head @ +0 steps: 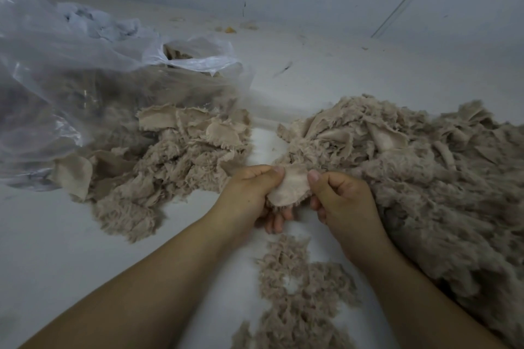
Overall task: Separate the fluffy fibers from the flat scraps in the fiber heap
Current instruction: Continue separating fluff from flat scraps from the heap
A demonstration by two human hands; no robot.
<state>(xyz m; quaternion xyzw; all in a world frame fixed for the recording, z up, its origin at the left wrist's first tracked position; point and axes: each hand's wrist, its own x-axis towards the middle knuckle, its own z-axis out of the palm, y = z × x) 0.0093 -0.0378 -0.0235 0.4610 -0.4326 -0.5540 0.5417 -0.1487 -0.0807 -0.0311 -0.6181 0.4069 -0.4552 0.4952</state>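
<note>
A crumpled clear plastic bag [71, 71] fills the left side, cut off by the frame edge; beige material shows dimly through it, too blurred to sort out. Just right of it, a pile [158, 161] of fluffy fibers mixed with flat scraps lies on the white surface [56, 249], partly under the bag's edge. At centre, the left hand [249, 193] and the right hand [340, 201] together pinch one flat scrap [289, 187], thumbs on top, the other fingers curled beneath and mostly hidden. The scrap is a pale, rounded piece with its long axis running from lower left to upper right, its flat face turned up to the camera. Below the hands, loose fluffy fibers [300, 286] trail toward the bottom edge. To the right, the big fiber heap [425, 173] spreads out, cut off by the right edge.
</note>
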